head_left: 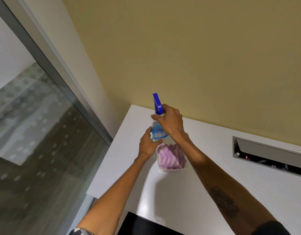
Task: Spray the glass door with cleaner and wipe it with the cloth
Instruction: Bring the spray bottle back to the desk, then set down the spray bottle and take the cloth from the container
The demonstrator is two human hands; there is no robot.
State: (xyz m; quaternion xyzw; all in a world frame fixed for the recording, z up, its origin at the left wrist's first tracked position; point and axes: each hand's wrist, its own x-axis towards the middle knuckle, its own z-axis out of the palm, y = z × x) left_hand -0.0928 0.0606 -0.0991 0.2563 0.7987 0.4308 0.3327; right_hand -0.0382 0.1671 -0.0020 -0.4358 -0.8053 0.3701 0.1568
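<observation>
We are holding spray bottle (157, 128) upright over white counter (214, 167). Left hand (147, 145) is wrapping its body; right hand (171, 123) is gripping neck under blue trigger head. Striped purple cloth (170, 156) is lying in clear tub (171, 169) just below. Glass door (36, 133) is standing at left.

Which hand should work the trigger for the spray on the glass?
Right, probably. The right hand already grips the spray bottle at the neck, just under the blue trigger head. The left hand only steadies the lower body, nearest the glass door, so it could take the cloth.
</observation>
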